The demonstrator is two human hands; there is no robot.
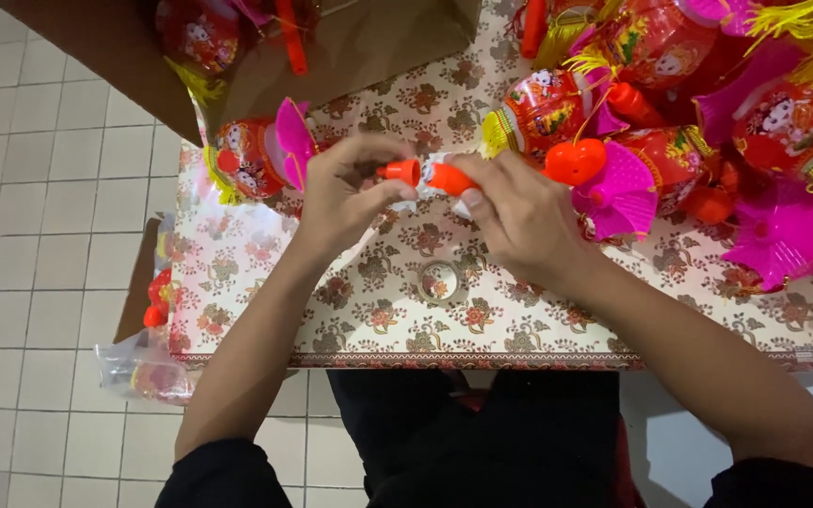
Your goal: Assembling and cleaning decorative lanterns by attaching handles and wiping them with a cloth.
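Joining step: left hand (345,193) pinches an orange cap (401,171), right hand (517,218) grips the orange handle (448,178) above the bench (369,310); alignment needed.

Single head-worn view, looking steeply down over table (369,310) near edge; close range; tiled floor (39,188) visible left; no second view.

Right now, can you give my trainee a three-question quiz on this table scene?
1. True or false: both hands, left hand and right hand, grip small orange plastic tube pieces.
2. What lies on the floral tablecloth just below the hands?
A. scissors
B. clear tape roll
C. knife
3. On which side of the table is the pile of red and pink plastic lanterns?

Key: 1 true; 2 B; 3 the person's right.
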